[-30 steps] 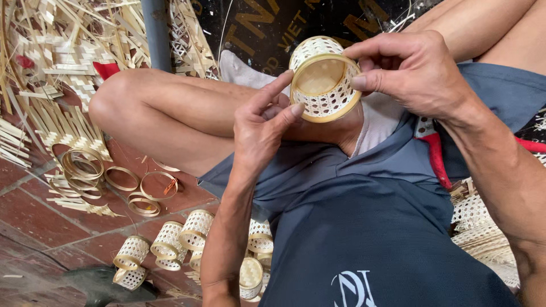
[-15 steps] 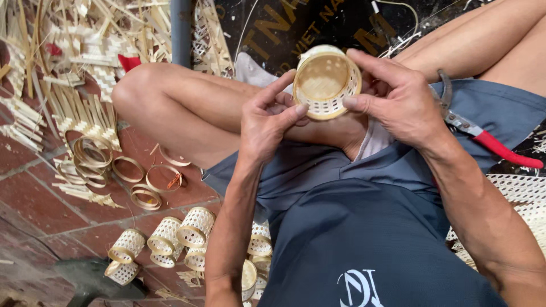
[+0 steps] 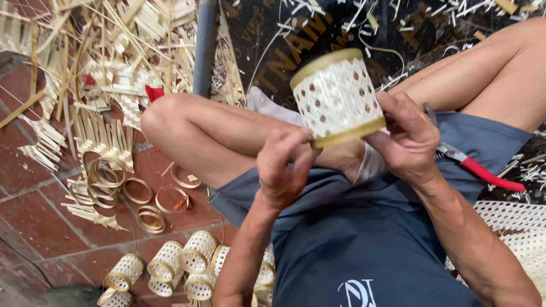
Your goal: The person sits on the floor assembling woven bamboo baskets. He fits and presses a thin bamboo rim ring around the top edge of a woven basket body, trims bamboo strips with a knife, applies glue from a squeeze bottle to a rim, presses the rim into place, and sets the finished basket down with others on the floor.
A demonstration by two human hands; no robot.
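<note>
You have turned the small woven bamboo basket (image 3: 338,96) from mouth-up onto its side, your left hand (image 3: 282,166) and right hand (image 3: 407,140) both gripping its lower rim.

I hold a small woven bamboo basket (image 3: 338,98) up in front of my chest, above my lap. It is a short cylinder, pale cream, its wall a lattice of thin strips pierced with rows of small round holes. A smooth tan band rings each end, one at the far top and one at the near bottom. It stands nearly upright, tipped a little to the left, its side wall turned toward me. My left hand (image 3: 282,168) pinches the lower band from the near left; my right hand (image 3: 408,139) grips the same band on the right.
</note>
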